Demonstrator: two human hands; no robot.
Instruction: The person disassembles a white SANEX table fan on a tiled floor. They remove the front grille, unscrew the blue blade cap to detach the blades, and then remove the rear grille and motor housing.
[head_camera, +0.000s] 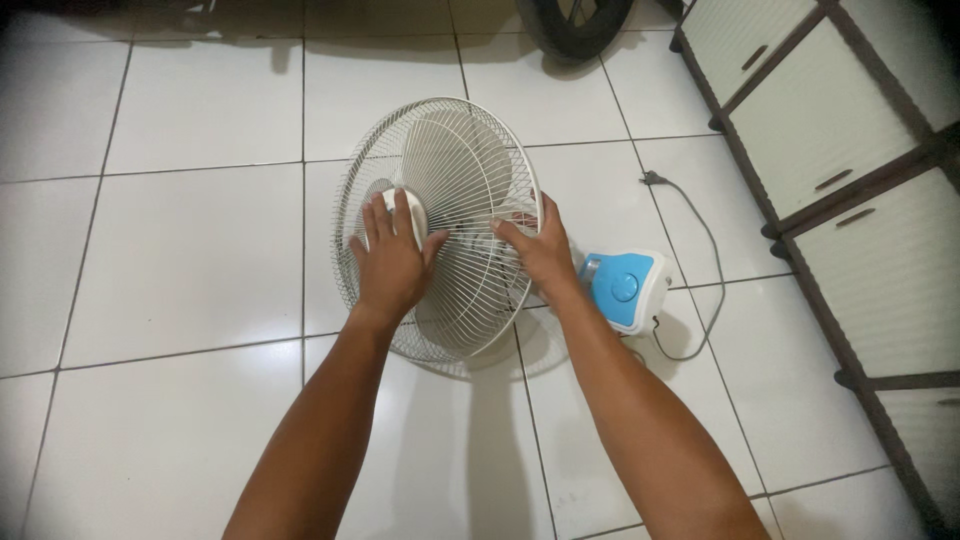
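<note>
A white electric fan with a round wire grille lies on the white tiled floor, its face tilted up toward me. My left hand rests flat on the grille over the white centre cap, fingers spread. My right hand grips the right edge of the grille, fingers curled on the rim. The fan's blue and white base sticks out to the right, behind my right wrist.
A grey power cord with its plug loops over the tiles right of the base. White cabinets with dark frames line the right side. A black tyre stands at the top.
</note>
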